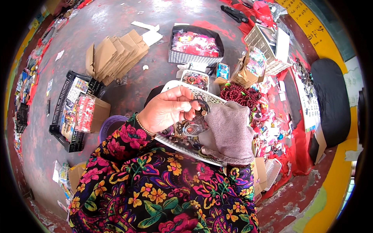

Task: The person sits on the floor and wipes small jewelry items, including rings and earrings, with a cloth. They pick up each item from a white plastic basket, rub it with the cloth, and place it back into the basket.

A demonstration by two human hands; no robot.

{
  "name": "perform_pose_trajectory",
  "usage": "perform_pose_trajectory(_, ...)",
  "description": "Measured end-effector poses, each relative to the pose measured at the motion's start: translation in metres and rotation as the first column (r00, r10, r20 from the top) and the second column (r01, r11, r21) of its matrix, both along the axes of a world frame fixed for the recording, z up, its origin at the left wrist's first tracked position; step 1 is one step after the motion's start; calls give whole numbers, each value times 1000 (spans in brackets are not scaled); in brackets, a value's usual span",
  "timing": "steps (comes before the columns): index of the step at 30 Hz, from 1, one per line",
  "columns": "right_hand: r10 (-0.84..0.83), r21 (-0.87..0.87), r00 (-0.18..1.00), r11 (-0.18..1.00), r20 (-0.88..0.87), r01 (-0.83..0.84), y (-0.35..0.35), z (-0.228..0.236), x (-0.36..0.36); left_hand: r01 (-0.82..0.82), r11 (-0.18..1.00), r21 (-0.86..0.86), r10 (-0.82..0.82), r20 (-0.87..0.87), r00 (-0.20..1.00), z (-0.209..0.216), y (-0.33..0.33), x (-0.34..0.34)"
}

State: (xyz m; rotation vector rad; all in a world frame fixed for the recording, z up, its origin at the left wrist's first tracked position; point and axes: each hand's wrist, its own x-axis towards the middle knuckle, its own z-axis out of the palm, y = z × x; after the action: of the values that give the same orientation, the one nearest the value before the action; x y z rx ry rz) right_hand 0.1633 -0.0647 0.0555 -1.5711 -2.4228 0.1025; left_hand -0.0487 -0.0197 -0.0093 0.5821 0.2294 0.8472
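Note:
My left hand [165,110] is closed in a pinch above a white plastic basket [176,145]. Between its thumb and fingers is a dark bracelet-like loop [203,105] with a tan bead on it. A mauve-grey towel [229,130] lies over my right hand and hides its fingers, at the right side of the same basket. Inside the basket are clear and dark ring-shaped bangles [191,129] and other small trinkets, partly covered by my hand and the towel.
Beyond the basket stand a small white basket of trinkets [195,79] and a checked bin of pink packets [196,58]. Dark red bead strands [241,95] lie to the right. Leftward are a black crate [66,105], a purple basin [107,126] and folded cardboard [116,54].

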Motion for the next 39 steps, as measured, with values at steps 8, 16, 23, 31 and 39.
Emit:
perform_pose_trajectory(8, -116, -64, 993, 991, -4, 116, 0, 7, -5, -19, 998, 57, 24, -102, 994, 5, -4, 4)
perform_pose_trajectory(16, -34, -81, 999, 996, -36, 31, -1, 0, 0, 26, 1000, -15, -27, -55, 998, 6, -2, 4)
perform_pose_trajectory(23, 108, 106, 977, 986, 181, -128, -21, -23, 9, -93, 995, -25, 92, -39, 995, 20, 4, -5)
perform_pose_trajectory(31, -57, 168, 886, 986, 460, -24, -15, -45, 5, -87, 996, -25, 87, -3, 996, 20, 9, -6)
perform_pose_trajectory(39, 112, 287, 857, 957, -503, 43, 3, -7, -11, -13, 992, 126, 25, -97, 995, 28, 6, -5)
